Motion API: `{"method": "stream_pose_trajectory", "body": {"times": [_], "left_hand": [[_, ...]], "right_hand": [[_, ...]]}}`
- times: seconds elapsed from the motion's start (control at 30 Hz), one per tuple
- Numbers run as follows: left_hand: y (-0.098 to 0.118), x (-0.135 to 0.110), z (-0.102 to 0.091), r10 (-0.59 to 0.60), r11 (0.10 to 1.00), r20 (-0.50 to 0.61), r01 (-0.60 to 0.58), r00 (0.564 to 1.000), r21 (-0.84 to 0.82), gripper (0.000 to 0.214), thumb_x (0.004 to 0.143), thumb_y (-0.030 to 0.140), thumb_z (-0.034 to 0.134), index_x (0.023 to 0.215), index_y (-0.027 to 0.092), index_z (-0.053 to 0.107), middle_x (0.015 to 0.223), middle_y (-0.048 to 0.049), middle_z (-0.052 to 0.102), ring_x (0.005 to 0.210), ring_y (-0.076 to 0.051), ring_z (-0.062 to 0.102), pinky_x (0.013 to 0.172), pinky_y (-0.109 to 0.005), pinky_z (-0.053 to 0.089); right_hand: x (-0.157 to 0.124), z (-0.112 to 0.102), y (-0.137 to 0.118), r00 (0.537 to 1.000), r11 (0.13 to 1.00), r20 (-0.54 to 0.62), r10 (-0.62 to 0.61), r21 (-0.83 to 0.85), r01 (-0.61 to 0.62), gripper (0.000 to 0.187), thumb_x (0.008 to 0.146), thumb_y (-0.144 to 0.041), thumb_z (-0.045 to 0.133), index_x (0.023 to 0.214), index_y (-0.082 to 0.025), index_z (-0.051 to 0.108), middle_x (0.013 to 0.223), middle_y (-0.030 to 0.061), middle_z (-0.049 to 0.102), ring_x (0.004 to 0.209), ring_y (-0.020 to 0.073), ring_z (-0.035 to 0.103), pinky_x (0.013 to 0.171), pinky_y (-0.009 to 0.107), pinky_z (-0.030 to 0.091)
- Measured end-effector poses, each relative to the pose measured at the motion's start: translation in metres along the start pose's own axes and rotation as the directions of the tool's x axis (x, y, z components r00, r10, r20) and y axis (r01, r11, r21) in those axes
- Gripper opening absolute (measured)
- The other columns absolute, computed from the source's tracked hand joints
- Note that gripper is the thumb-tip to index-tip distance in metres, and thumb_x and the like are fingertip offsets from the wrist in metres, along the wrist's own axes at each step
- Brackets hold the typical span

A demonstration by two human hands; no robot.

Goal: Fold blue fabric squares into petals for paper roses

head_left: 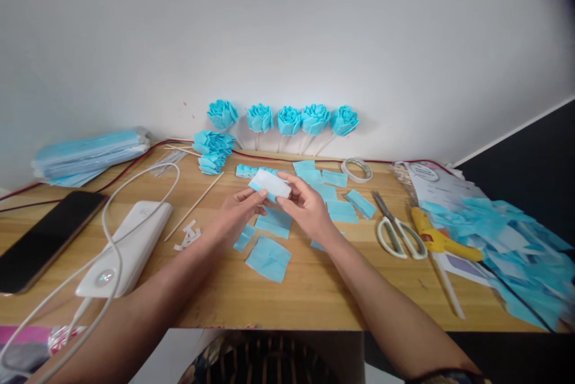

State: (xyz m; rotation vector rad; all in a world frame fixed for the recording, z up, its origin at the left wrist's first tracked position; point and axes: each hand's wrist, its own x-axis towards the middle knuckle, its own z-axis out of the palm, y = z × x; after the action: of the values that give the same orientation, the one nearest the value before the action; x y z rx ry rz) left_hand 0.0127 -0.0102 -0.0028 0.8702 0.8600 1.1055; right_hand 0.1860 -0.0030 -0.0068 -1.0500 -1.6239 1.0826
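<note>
Thin rectangular white-and-blue fabric-like sheet (272, 183) is above the brown wooden table (314, 297), bare left hand (240, 207) and right hand (308, 204) pinching opposite ends; probably light, limp, creases easily, best held by edges

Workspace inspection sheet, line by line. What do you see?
Surface: wooden tabletop, crowded.
Work pieces: white-and-blue piece in hand; loose blue pieces around; blue flowers at the back.
Clutter: phone, power bank, scissors, yellow glue gun.
Hands: left hand and right hand share the piece.
Cables: white cable loops across the power bank; black cord trails from the glue gun.
Surroundings: pale wall behind; other people: nothing seen.
</note>
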Motion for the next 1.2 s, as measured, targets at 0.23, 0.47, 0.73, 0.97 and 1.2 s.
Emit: {"method": "stream_pose_trajectory", "body": {"times": [0.23, 0.47, 0.73, 0.97, 1.2], "left_hand": [[0.002, 0.002, -0.005, -0.007, 0.999, -0.055, 0.004, 0.998, -0.047, 0.030, 0.062, 0.038, 0.085, 0.067, 0.012, 0.072, 0.069, -0.0052, 0.069, 0.067, -0.015, 0.060, 0.072, -0.031, 0.047], [0.000, 0.001, -0.005, -0.005, 0.971, -0.044, 0.016, 0.999, 0.239, 0.031, 0.065, 0.045, 0.079, 0.059, 0.015, 0.070, 0.063, -0.0040, 0.067, 0.064, -0.015, 0.057, 0.067, -0.028, 0.043], [0.003, 0.000, -0.003, 0.022, 0.863, -0.030, -0.004, 0.999, 0.505, 0.034, 0.063, 0.050, 0.075, 0.053, 0.019, 0.069, 0.058, -0.0030, 0.066, 0.060, -0.017, 0.055, 0.058, -0.027, 0.038], [0.001, -0.001, -0.005, 0.004, 0.848, -0.004, -0.001, 1.000, 0.530, 0.034, 0.065, 0.051, 0.074, 0.054, 0.019, 0.070, 0.059, -0.0036, 0.068, 0.061, -0.018, 0.057, 0.059, -0.027, 0.040], [0.000, -0.001, -0.007, -0.025, 0.798, 0.073, -0.024, 0.997, 0.602, 0.038, 0.070, 0.052, 0.070, 0.058, 0.017, 0.070, 0.057, -0.0035, 0.067, 0.055, -0.016, 0.053, 0.055, -0.027, 0.035]], "right_hand": [[0.001, -0.006, -0.008, 1.000, 0.999, 0.001, -0.030, -0.038, 0.030, 0.042, 0.086, -0.031, 0.061, 0.127, -0.023, 0.059, 0.075, -0.0024, 0.054, 0.071, 0.0137, 0.053, 0.071, 0.028, 0.046], [0.001, -0.009, -0.006, 0.999, 0.999, -0.018, -0.029, 0.045, 0.030, 0.039, 0.090, -0.038, 0.059, 0.126, -0.024, 0.060, 0.088, 0.0008, 0.062, 0.079, 0.0144, 0.057, 0.072, 0.028, 0.046], [0.001, -0.002, -0.002, 0.996, 0.995, -0.069, -0.059, 0.072, 0.064, 0.043, 0.084, -0.030, 0.064, 0.126, -0.024, 0.059, 0.080, -0.0021, 0.059, 0.069, 0.0118, 0.054, 0.064, 0.027, 0.044], [-0.001, -0.006, -0.007, 0.996, 0.997, -0.087, -0.031, 0.064, 0.037, 0.039, 0.089, -0.037, 0.058, 0.125, -0.023, 0.060, 0.083, -0.0004, 0.060, 0.069, 0.0121, 0.052, 0.062, 0.026, 0.044], [0.000, -0.004, -0.009, 0.996, 0.995, -0.080, -0.045, 0.086, 0.052, 0.040, 0.084, -0.033, 0.065, 0.124, -0.025, 0.061, 0.083, -0.0010, 0.063, 0.072, 0.0128, 0.056, 0.065, 0.027, 0.048]]}}
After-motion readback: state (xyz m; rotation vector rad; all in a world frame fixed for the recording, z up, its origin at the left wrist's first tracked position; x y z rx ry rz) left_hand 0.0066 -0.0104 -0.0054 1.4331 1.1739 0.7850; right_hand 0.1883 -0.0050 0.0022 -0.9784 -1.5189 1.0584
